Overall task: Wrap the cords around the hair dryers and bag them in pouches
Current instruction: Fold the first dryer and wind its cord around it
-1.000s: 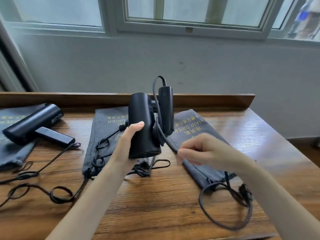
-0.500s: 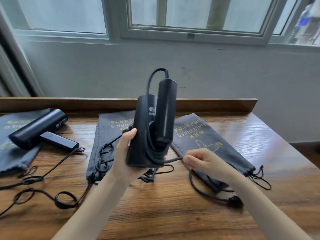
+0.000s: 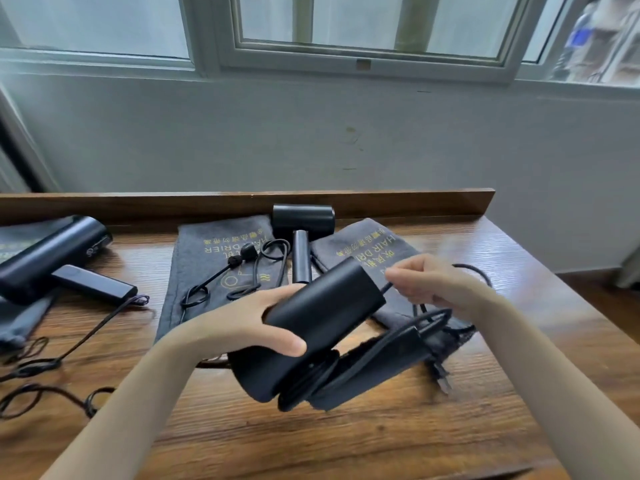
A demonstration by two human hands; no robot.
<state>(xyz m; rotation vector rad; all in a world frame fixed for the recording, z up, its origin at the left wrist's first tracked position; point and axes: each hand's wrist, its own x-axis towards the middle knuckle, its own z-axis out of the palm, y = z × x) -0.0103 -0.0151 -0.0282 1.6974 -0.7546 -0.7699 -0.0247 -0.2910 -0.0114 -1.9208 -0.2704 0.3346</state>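
Dryer (image 3: pixel 322 327) — in left hand (image 3: pixel 252 323)

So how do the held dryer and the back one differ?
The held dryer is lifted in the left hand; the back dryer lies on the table. The held dryer's handle is folded in; the back dryer's sticks out. The held dryer's cord is partly wrapped, pinched by the right hand; the back dryer's lies loose. Both are black.

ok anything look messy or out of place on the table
Nothing damaged or spilled. The left dryer's cord trails in loose tangled loops across the table, and the middle dryer's cord lies knotted on the grey pouch, both not yet wrapped.
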